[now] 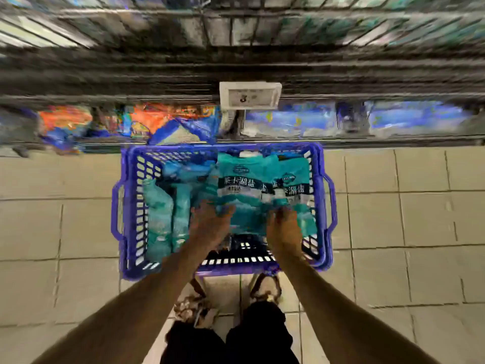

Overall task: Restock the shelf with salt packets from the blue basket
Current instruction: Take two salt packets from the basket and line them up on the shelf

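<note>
Two hands reach down into the blue basket [223,270], which stands on the tiled floor [393,219] just in front of the shelf [236,67]. The left hand [210,222] and the right hand [284,224] each lie on the near edge of a bunch of teal salt packets [262,190] at the right side of the basket; motion blur smears the fingers, so whether they pinch the packets or merely rest on them cannot be told. More teal packets [168,216] stand on edge along the left wall of the basket, apart from the hands.

On the uppermost packets a dark band carries white Chinese characters, of which 湖盐 can be read; a small oval logo above it is too blurred to make out.

Nearest the basket, the bottom shelf level holds orange and blue bags [147,122] on the left and blue packets [393,119] on the right, all blurred. A white price tag [249,95] clips onto the shelf rail right above the basket's far rim; its print is unreadable. Higher wire levels show more teal at the upper right.

Below the basket, the person's dark trousers [259,337] and sandalled feet [196,308] stand on the tiles, close to the basket's near wall.
</note>
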Motion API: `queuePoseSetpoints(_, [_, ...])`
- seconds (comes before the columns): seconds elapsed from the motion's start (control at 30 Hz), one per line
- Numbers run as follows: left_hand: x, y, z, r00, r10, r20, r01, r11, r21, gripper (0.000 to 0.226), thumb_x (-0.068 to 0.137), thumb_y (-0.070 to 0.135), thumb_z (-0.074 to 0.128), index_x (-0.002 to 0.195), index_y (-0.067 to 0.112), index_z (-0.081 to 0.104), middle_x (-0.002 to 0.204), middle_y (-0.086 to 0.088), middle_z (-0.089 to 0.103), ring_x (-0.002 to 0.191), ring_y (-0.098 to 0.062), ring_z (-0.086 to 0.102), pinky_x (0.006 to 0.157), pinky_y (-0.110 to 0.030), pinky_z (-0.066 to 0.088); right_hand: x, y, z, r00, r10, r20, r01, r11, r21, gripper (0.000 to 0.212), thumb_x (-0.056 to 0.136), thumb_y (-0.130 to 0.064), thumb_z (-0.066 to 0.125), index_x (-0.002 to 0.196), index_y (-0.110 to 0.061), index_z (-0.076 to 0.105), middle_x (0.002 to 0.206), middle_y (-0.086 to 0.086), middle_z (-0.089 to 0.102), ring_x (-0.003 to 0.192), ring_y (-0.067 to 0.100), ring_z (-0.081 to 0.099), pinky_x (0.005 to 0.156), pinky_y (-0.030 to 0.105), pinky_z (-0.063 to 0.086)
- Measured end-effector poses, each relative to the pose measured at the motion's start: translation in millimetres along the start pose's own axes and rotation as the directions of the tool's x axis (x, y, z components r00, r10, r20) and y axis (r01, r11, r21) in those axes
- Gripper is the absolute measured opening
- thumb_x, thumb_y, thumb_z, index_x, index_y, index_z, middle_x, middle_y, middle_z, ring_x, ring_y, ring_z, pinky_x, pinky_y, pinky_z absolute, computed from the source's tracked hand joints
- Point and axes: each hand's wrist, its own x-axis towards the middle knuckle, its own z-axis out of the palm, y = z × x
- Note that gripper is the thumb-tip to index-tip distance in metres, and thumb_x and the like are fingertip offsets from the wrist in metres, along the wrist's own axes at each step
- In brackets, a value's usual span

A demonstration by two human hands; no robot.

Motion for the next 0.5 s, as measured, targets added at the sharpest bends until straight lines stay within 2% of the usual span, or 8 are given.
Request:
queuePoseSetpoints(0.07, [23, 1, 9, 0.998, -0.056, -0.032, 0.058, 0.997, 0.051, 0.082, 0.092, 0.055, 0.063, 0.151, 0.009, 0.028, 0.147, -0.027, 0.047, 0.128, -0.044, 0.053, 0.105, -0.049, 0.045, 15, 1, 12, 0.997, -0.008, -0.082, 0.004, 0.999, -0.046, 0.032, 0.102, -0.024, 0.051, 0.121, 0.001, 0.053, 0.126, 0.025, 0.056, 0.114, 0.043, 0.056, 0.090, 0.044, 0.042])
queuePoseSetpoints(0.17, [39, 7, 21, 0.980, -0.191, -0.045, 0.196, 0.965, 0.174, 0.119, 0.082, 0.073, 0.063, 0.159, 0.012, -0.004, 0.154, -0.035, 0.030, 0.128, -0.050, 0.052, 0.102, -0.047, 0.049, 28, -8, 20, 0.985, 0.020, -0.170, -0.043, 0.991, -0.129, 0.035, 0.099, -0.030, 0.053, 0.119, -0.001, 0.049, 0.132, 0.024, 0.049, 0.117, 0.043, 0.053, 0.092, 0.046, 0.045])
queuePoseSetpoints(0.2, [38, 9, 25, 0.982, -0.182, -0.058, 0.190, 0.961, 0.202, 0.126, 0.079, 0.075, 0.065, 0.159, 0.010, -0.007, 0.153, -0.034, 0.034, 0.128, -0.048, 0.053, 0.098, -0.043, 0.048, 31, -9, 21, 0.984, 0.036, -0.175, -0.061, 0.988, -0.139, 0.037, 0.099, -0.032, 0.054, 0.119, -0.001, 0.049, 0.131, 0.023, 0.051, 0.118, 0.042, 0.053, 0.091, 0.046, 0.046])
queuePoseSetpoints(0.27, [37, 12, 28, 0.989, -0.129, -0.075, 0.142, 0.970, 0.195, 0.132, 0.077, 0.070, 0.071, 0.158, 0.002, -0.009, 0.146, -0.028, 0.050, 0.130, -0.043, 0.054, 0.096, -0.042, 0.047, 38, -13, 18, 0.983, 0.081, -0.167, -0.106, 0.984, -0.143, 0.042, 0.098, -0.036, 0.055, 0.119, 0.000, 0.048, 0.128, 0.023, 0.057, 0.118, 0.042, 0.057, 0.091, 0.046, 0.047])
queuePoseSetpoints(0.37, [38, 12, 26, 0.987, -0.127, -0.098, 0.140, 0.980, 0.142, 0.137, 0.076, 0.062, 0.078, 0.155, -0.004, -0.013, 0.146, -0.026, 0.052, 0.131, -0.040, 0.054, 0.098, -0.040, 0.047, 42, -19, 16, 0.984, 0.124, -0.132, -0.146, 0.974, -0.175, 0.037, 0.098, -0.037, 0.053, 0.116, -0.005, 0.047, 0.124, 0.023, 0.063, 0.114, 0.041, 0.061, 0.090, 0.045, 0.047])
queuePoseSetpoints(0.43, [34, 11, 20, 0.983, -0.137, -0.125, 0.155, 0.977, 0.148, 0.134, 0.075, 0.058, 0.081, 0.155, -0.004, -0.007, 0.145, -0.026, 0.053, 0.129, -0.040, 0.056, 0.097, -0.042, 0.050, 38, -23, 21, 0.989, 0.103, -0.108, -0.123, 0.972, -0.200, 0.040, 0.099, -0.038, 0.052, 0.121, -0.006, 0.042, 0.129, 0.021, 0.058, 0.119, 0.041, 0.057, 0.095, 0.047, 0.046])
queuePoseSetpoints(0.5, [29, 7, 14, 0.977, -0.133, -0.166, 0.155, 0.979, 0.130, 0.124, 0.074, 0.053, 0.084, 0.154, -0.003, 0.006, 0.142, -0.026, 0.054, 0.126, -0.041, 0.058, 0.097, -0.044, 0.051, 34, -24, 27, 0.990, 0.070, -0.122, -0.100, 0.961, -0.257, 0.047, 0.101, -0.037, 0.052, 0.130, -0.004, 0.037, 0.135, 0.021, 0.048, 0.124, 0.039, 0.050, 0.098, 0.048, 0.046])
